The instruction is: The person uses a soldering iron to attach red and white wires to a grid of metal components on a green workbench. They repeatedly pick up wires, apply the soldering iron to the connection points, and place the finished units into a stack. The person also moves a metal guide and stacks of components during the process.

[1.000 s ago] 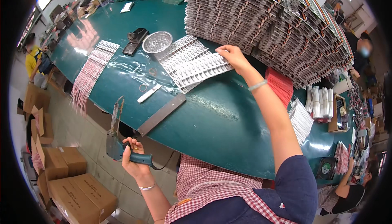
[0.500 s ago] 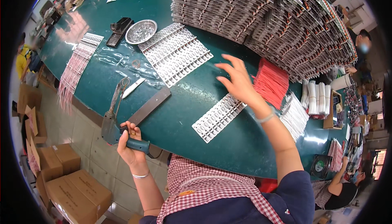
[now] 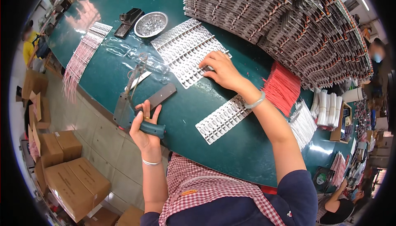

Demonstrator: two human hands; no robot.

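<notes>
My left hand (image 3: 145,132) grips the teal handle of a lever cutter (image 3: 131,102) fixed at the near edge of the dark green table (image 3: 231,151); its blade arm is raised. My right hand (image 3: 220,70) rests flat, fingers spread, on a pile of silvery perforated metal strips (image 3: 183,50) in the middle of the table. A single strip of the same kind (image 3: 222,118) lies apart on the table below my right wrist. A dark flat plate (image 3: 161,95) lies beside the cutter.
A huge stack of grey strips (image 3: 284,15) fills the far side. A round metal dish (image 3: 151,24), a black tool (image 3: 128,20), pink-ended bundles (image 3: 82,57), a red bundle (image 3: 282,88) and white bundles (image 3: 328,108) lie about. Cardboard boxes (image 3: 66,176) stand on the floor at left. Other people sit nearby.
My right hand dropped one strip near the table's front, then moved back up onto the strip pile. My left hand stays on the cutter handle.
</notes>
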